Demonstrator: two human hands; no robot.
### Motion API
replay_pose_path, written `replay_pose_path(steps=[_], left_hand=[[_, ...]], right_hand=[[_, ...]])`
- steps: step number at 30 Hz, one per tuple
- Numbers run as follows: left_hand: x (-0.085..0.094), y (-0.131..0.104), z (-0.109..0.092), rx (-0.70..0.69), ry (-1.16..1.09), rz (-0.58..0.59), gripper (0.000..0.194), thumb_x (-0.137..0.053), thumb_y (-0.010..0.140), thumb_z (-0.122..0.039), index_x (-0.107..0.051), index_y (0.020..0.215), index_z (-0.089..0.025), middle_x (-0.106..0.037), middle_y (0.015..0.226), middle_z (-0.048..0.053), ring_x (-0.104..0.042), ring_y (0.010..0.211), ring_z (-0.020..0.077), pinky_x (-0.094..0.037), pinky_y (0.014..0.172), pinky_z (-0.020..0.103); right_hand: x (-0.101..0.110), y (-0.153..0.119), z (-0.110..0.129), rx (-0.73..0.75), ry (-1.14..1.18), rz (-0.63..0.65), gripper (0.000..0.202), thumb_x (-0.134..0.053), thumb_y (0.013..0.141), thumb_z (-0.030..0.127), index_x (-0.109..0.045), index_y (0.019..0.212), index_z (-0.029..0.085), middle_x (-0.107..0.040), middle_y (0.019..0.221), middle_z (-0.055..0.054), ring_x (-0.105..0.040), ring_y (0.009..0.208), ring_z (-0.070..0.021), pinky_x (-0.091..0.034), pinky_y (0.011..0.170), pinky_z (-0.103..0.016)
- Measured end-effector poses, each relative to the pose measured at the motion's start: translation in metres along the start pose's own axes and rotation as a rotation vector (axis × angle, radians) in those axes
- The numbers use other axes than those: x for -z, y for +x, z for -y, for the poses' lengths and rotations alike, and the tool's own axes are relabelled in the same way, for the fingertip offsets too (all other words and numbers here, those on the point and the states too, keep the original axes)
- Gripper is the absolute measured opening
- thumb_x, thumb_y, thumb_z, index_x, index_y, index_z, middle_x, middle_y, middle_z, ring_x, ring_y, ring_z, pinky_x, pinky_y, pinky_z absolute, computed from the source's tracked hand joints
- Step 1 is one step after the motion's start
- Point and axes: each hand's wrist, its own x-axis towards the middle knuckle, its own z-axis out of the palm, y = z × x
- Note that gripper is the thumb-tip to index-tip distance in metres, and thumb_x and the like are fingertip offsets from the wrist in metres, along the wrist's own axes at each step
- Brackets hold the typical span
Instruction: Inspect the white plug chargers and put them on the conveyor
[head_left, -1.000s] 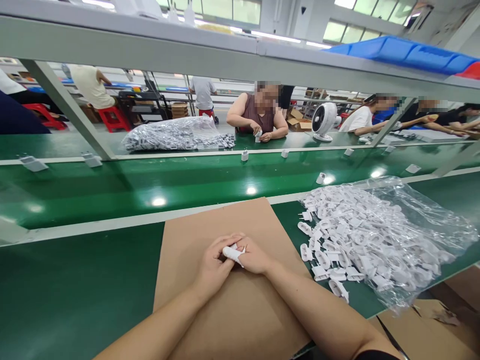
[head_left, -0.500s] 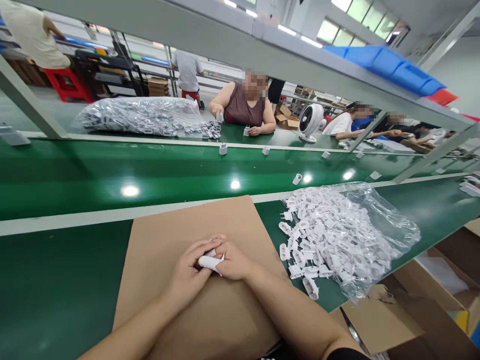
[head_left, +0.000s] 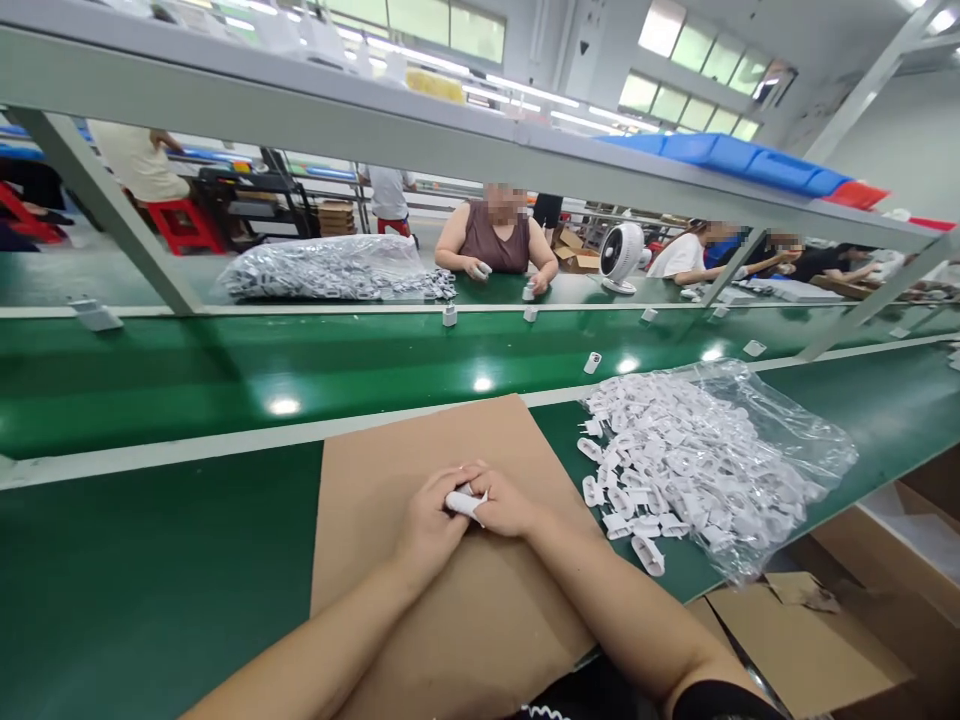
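Note:
My left hand [head_left: 435,515] and my right hand [head_left: 508,503] are clasped together over a flat sheet of brown cardboard [head_left: 375,480]. The fingers of both are closed and overlap. Between them shows a white, rounded wrapping [head_left: 465,505] with a ragged edge, which looks like a covering on my right thumb. Whether anything lies inside the closed hands is hidden. To the right of my forearm is a heap of white plug housings [head_left: 675,450], partly spilled from a clear plastic bag [head_left: 802,420]. One loose housing [head_left: 649,555] lies at the heap's near edge.
A green conveyor belt [head_left: 375,365] runs across, carrying several spaced white plug pieces. Beyond it, a co-worker [head_left: 499,240] handles small white pieces beside a bagged pile [head_left: 322,268] and a fan [head_left: 621,255]. A shelf beam [head_left: 450,125] crosses overhead. Cardboard boxes [head_left: 817,640] stand lower right.
The camera view has tilted up and shifted left, so the scene sits further right. My hands stay clasped on the cardboard. The co-worker opposite has lowered a hand holding a white piece.

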Motion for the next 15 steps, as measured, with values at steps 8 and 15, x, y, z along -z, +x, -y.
replay_pose_path(steps=[8, 15], left_hand=[[0.005, 0.003, -0.001, -0.121, 0.182, 0.009, 0.017, -0.061, 0.091, -0.016, -0.072, 0.103, -0.021, -0.074, 0.102, 0.006, -0.072, 0.091, 0.0206, -0.060, 0.080, 0.034], [0.007, 0.004, -0.002, -0.169, 0.286, 0.024, 0.021, -0.065, 0.090, -0.017, -0.072, 0.109, -0.022, -0.075, 0.107, 0.007, -0.072, 0.098, 0.0241, -0.059, 0.086, 0.038]], right_hand=[[0.002, 0.001, 0.011, -0.095, 0.107, -0.057, 0.061, -0.051, 0.093, 0.075, -0.061, 0.066, 0.022, -0.064, 0.083, -0.005, -0.060, 0.090, -0.0237, -0.049, 0.094, -0.042], [0.000, 0.000, 0.016, -0.140, 0.130, -0.035, 0.063, -0.053, 0.090, 0.081, -0.068, 0.073, 0.022, -0.069, 0.092, -0.008, -0.063, 0.095, -0.0261, -0.050, 0.098, -0.044]])
